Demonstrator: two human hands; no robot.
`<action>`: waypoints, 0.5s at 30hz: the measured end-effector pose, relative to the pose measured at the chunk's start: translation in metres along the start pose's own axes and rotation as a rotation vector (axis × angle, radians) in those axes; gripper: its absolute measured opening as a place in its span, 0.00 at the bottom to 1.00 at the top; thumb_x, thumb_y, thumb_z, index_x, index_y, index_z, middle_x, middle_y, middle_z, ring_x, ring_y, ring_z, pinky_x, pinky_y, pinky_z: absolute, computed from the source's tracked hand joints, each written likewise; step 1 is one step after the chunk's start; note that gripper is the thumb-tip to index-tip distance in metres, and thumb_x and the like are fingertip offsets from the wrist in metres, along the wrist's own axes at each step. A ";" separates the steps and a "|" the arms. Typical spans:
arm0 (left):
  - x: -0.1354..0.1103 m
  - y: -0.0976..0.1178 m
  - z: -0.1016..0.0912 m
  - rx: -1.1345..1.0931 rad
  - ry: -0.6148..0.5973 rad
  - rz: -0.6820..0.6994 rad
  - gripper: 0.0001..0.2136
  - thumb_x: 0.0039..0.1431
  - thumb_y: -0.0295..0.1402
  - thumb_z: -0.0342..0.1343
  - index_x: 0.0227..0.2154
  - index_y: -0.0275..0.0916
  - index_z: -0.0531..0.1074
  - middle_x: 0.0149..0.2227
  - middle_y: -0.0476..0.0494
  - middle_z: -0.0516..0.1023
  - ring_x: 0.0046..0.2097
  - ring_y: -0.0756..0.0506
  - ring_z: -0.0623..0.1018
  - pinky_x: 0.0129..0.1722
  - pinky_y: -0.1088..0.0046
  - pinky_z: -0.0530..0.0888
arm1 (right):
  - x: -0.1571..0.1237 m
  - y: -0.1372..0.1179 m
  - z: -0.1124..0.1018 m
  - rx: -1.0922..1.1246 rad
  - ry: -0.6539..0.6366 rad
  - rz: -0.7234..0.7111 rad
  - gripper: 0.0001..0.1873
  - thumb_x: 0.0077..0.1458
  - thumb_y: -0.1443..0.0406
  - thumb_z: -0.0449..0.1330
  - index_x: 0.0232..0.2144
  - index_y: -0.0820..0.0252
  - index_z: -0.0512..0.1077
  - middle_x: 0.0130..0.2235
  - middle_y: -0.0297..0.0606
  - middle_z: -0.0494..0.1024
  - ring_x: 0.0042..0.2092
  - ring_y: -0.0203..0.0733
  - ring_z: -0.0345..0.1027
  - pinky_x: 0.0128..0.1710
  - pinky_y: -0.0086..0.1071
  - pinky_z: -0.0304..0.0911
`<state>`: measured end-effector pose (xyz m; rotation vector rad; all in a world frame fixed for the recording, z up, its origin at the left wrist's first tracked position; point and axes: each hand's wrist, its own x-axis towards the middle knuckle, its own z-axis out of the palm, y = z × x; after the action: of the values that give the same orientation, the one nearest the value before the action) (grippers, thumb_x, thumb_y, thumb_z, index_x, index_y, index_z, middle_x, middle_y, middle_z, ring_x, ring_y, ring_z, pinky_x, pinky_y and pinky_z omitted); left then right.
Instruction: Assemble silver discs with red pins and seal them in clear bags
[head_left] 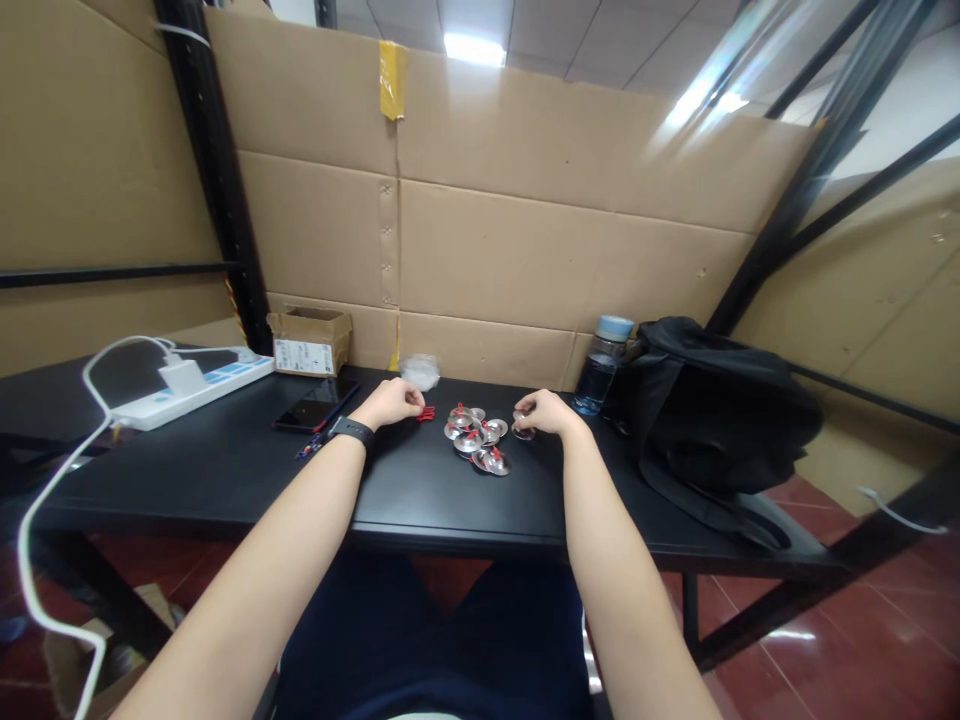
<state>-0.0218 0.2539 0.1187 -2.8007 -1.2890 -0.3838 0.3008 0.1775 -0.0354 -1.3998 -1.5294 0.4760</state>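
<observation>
On the black table lies a cluster of small silvery finger cymbals [469, 440], several of them with red loops at their centres. My right hand [541, 410] is at the right of this cluster, its fingers closed on the edge of a single finger cymbal [523, 432]. To the left, my left hand [391, 402] has thumb and fingers pinched together beside a few small red loops [427, 413]. Its fingertips hide whether one of the loops is between them. A dark watch band [352, 430] is round my left wrist.
Left of my hands are a phone [316, 404], a small open carton [311, 340] and a white power strip [202, 393] with a cable. Behind the loops lies a clear plastic bag [421, 371]. A water bottle [602, 365] and a black backpack [712, 410] stand at right.
</observation>
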 end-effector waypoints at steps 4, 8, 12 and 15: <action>-0.001 0.003 -0.003 0.028 -0.027 0.013 0.08 0.47 0.37 0.59 0.27 0.42 0.81 0.31 0.47 0.84 0.36 0.43 0.82 0.38 0.72 0.74 | 0.000 0.005 0.001 0.023 -0.061 -0.005 0.21 0.38 0.67 0.75 0.39 0.60 0.82 0.41 0.39 0.84 0.40 0.43 0.78 0.37 0.28 0.68; -0.005 0.017 -0.004 -0.018 0.065 0.098 0.08 0.51 0.38 0.58 0.28 0.41 0.80 0.32 0.47 0.83 0.36 0.44 0.80 0.39 0.72 0.73 | 0.005 0.014 0.005 0.053 -0.113 -0.020 0.25 0.36 0.66 0.77 0.41 0.60 0.82 0.40 0.38 0.84 0.39 0.42 0.77 0.38 0.28 0.69; -0.009 0.035 -0.001 -0.185 0.255 0.162 0.12 0.56 0.41 0.58 0.35 0.38 0.80 0.35 0.46 0.83 0.34 0.46 0.78 0.36 0.72 0.73 | 0.004 0.034 0.007 0.214 -0.156 0.000 0.30 0.38 0.64 0.77 0.47 0.63 0.80 0.45 0.43 0.82 0.39 0.41 0.77 0.40 0.30 0.71; -0.012 0.052 0.000 -0.186 0.285 0.214 0.10 0.57 0.38 0.58 0.36 0.38 0.79 0.37 0.45 0.82 0.35 0.46 0.78 0.36 0.72 0.73 | -0.008 0.045 -0.006 0.289 -0.139 -0.006 0.29 0.40 0.66 0.76 0.47 0.67 0.79 0.43 0.45 0.82 0.40 0.42 0.78 0.44 0.32 0.72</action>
<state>0.0097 0.2111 0.1193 -2.8532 -0.9285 -0.8928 0.3283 0.1800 -0.0720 -1.1571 -1.5055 0.7719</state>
